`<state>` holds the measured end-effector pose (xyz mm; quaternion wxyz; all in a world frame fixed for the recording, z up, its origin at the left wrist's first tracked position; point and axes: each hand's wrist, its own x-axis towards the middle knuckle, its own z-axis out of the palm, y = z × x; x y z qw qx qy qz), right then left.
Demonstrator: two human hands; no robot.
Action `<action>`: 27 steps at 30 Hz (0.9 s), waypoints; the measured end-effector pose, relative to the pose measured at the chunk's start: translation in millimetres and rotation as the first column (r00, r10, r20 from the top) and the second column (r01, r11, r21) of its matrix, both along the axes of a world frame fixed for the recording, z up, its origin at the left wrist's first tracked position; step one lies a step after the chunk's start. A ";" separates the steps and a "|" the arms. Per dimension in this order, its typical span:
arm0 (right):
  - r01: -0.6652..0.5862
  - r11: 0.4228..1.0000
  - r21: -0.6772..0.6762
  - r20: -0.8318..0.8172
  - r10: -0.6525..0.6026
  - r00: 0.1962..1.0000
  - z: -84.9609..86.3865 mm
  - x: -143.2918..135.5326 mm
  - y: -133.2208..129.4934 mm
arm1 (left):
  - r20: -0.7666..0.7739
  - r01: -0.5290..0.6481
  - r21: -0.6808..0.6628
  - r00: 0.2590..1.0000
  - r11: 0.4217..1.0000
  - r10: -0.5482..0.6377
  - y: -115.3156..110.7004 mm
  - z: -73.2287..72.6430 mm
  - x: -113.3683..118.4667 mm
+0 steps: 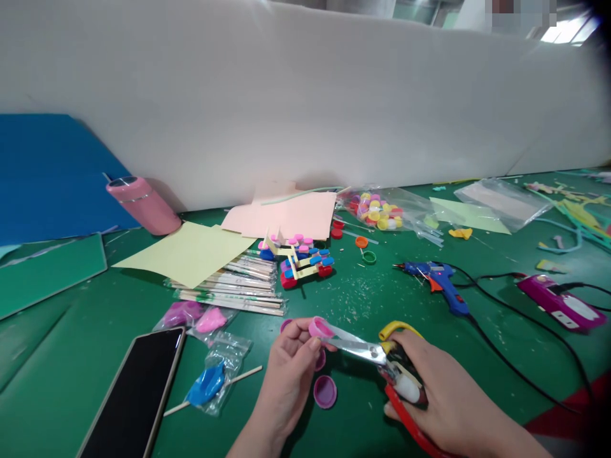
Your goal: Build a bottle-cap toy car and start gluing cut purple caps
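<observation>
Between the thumb and fingers of my left hand [292,362] is a small pink bottle cap [321,327]. My right hand [442,388] grips the scissors [360,350], which have one yellow and one red handle. Their blades are parted, with the tips at the pink cap's rim. A purple cap [325,392] lies on the table just below my left hand, and other purple caps are partly hidden behind the fingers. Beyond my hands stands a small model [300,257] of pale sticks with blue, pink and red pieces.
A blue glue gun [436,280] lies at right, its cable trailing near a purple power strip [561,302]. At left are a phone [133,394], bagged blue clay [207,385], wrapped sticks [233,286] and a tilted pink bottle [146,205]. Behind lies a bag of colourful caps [377,213].
</observation>
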<state>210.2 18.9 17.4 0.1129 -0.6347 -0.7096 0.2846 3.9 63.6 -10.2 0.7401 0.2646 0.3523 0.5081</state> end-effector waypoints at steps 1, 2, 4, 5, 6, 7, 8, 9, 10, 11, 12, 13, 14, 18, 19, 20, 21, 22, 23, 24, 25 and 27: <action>-0.003 1.000 0.004 0.020 0.003 1.000 0.8 -0.6 0.2 | 0.004 0.007 0.003 1.000 1.000 -0.007 -0.2 -0.2 0.2; -0.006 1.000 0.005 0.037 0.005 0.999 1.3 -1.2 0.5 | 0.005 0.012 0.006 1.000 1.000 -0.012 -0.4 -0.5 0.4; -0.012 1.000 0.010 0.061 0.011 0.998 1.4 -2.3 1.2 | 0.004 0.015 0.006 1.000 1.000 -0.015 -0.9 -1.1 0.8; -0.016 1.000 0.015 0.067 0.015 0.998 1.3 -2.7 1.5 | 0.001 0.015 0.002 1.000 1.000 -0.015 -1.1 -1.6 1.1; -0.020 1.000 0.021 0.071 0.018 0.997 1.0 -3.1 1.9 | -0.004 0.015 -0.002 1.000 1.000 -0.015 -1.2 -2.1 1.3; -0.024 0.999 0.029 0.071 0.022 0.997 0.9 -3.4 2.3 | -0.011 0.015 -0.002 1.000 1.000 -0.015 -1.3 -2.6 1.5; -0.027 0.999 0.036 0.069 0.025 0.997 0.9 -3.8 2.7 | -0.018 0.015 0.000 1.000 1.000 -0.015 -1.4 -3.2 1.6; -0.029 0.999 0.040 0.066 0.027 0.997 1.1 -4.2 3.1 | -0.026 0.015 0.003 1.000 1.000 -0.015 -1.4 -3.8 1.6; -0.032 0.999 0.041 0.063 0.029 0.998 1.5 -4.6 3.5 | -0.029 0.015 0.008 0.999 1.000 -0.015 -1.5 -4.3 1.6; -0.035 0.999 0.040 0.061 0.032 0.998 2.0 -4.9 4.0 | -0.029 0.015 0.013 0.999 1.000 -0.015 -1.6 -4.7 1.4; -0.034 0.999 0.039 0.058 0.032 0.998 2.6 -5.1 4.5 | -0.028 0.015 0.017 0.999 1.000 -0.015 -1.7 -5.0 1.2; -0.033 0.999 0.034 0.055 0.031 0.998 3.1 -5.2 4.9 | -0.027 0.016 0.019 1.000 1.000 -0.015 -1.9 -5.2 1.0; -0.033 0.999 0.026 0.050 0.032 0.998 3.5 -5.2 5.4 | -0.027 0.016 0.021 1.000 1.000 -0.015 -2.1 -5.4 0.8; -0.043 0.999 -0.016 0.038 0.043 0.998 3.0 -4.1 5.9 | -0.053 0.017 0.023 0.998 1.000 -0.016 -3.0 -5.2 0.4; -0.046 0.999 -0.022 0.037 0.047 0.998 2.3 -4.0 5.8 | -0.059 0.017 0.024 0.998 1.000 -0.016 -3.2 -4.9 0.5; -0.047 0.999 -0.026 0.035 0.048 0.998 1.6 -4.0 5.7 | -0.064 0.016 0.027 0.998 1.000 -0.014 -3.3 -4.5 0.5; -0.046 0.999 -0.029 0.033 0.047 0.998 0.9 -4.2 5.5 | -0.066 0.014 0.031 0.998 0.999 -0.012 -3.4 -4.0 0.6; -0.046 0.998 -0.030 0.031 0.047 0.998 0.3 -4.5 5.3 | -0.065 0.009 0.036 0.998 0.999 -0.007 -3.5 -3.3 0.7; -0.046 0.998 -0.031 0.029 0.047 0.998 0.0 -4.9 5.2 | -0.064 0.005 0.040 0.998 0.999 -0.002 -3.7 -2.7 0.8; -0.048 0.998 -0.032 0.028 0.049 0.998 0.0 -5.3 5.1 | -0.064 0.002 0.043 0.998 0.999 0.001 -3.8 -2.0 0.9; -0.048 0.998 -0.034 0.027 0.049 0.998 0.1 -5.8 5.1 | -0.062 0.002 0.048 0.998 0.999 0.001 -3.9 -1.4 1.1; -0.044 0.998 -0.043 0.018 0.045 0.999 0.7 -6.5 4.9 | -0.058 0.003 0.060 0.998 0.998 0.000 -3.9 -0.9 1.1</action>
